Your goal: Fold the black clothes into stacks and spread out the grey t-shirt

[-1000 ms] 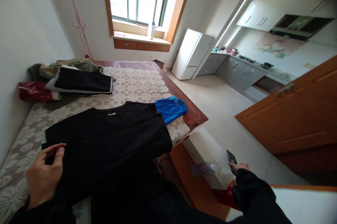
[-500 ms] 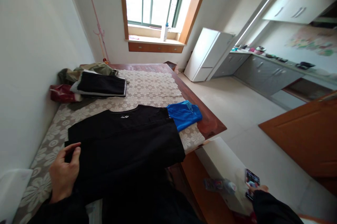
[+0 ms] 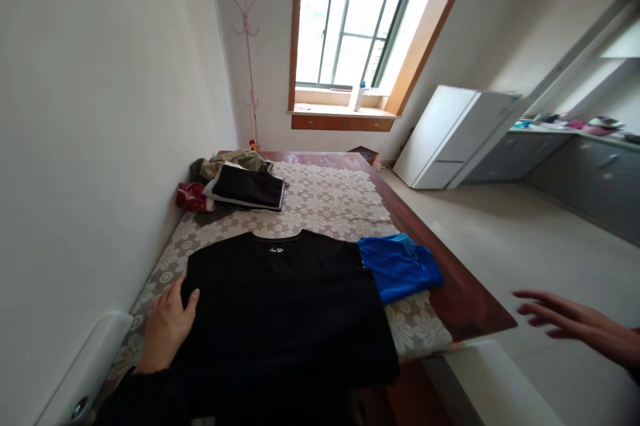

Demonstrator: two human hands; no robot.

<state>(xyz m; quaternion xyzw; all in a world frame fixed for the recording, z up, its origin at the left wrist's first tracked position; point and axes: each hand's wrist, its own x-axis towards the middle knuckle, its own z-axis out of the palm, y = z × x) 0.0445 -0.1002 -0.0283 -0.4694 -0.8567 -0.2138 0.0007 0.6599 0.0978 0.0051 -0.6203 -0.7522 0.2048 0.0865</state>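
The black shirt (image 3: 285, 306) lies flat on the bed (image 3: 320, 203), collar toward 12 o'clock, with its lower hem hanging over the bed edge at 6 o'clock. The left hand (image 3: 167, 329) rests at the shirt's 9 o'clock edge, fingers together and curled over the sleeve fold, pressing it down rather than pinching it. The right hand (image 3: 575, 323) hangs in the air at 3 o'clock, well apart from the shirt and beyond the bed, fingers spread and holding nothing. A blue garment (image 3: 400, 266) lies touching the shirt's shoulder at 2 o'clock, and a pile of folded clothes (image 3: 240, 183) sits near the wall at 11 o'clock. Risk one: only one side of the shirt is pinned, so a pull from the left hand alone is likely to drag the whole cloth toward 9 o'clock and skew it. Risk two: the overhanging hem carries weight past the bed edge; if the left hand lifts, the shirt may slide toward 6 o'clock and onto the floor. Risk three: the blue garment touches the shirt, so a sweep of the right sleeve could catch it and disturb it. Risk four: the lace bed cover (image 3: 325, 199) may bunch under a sliding shirt and wrinkle it.
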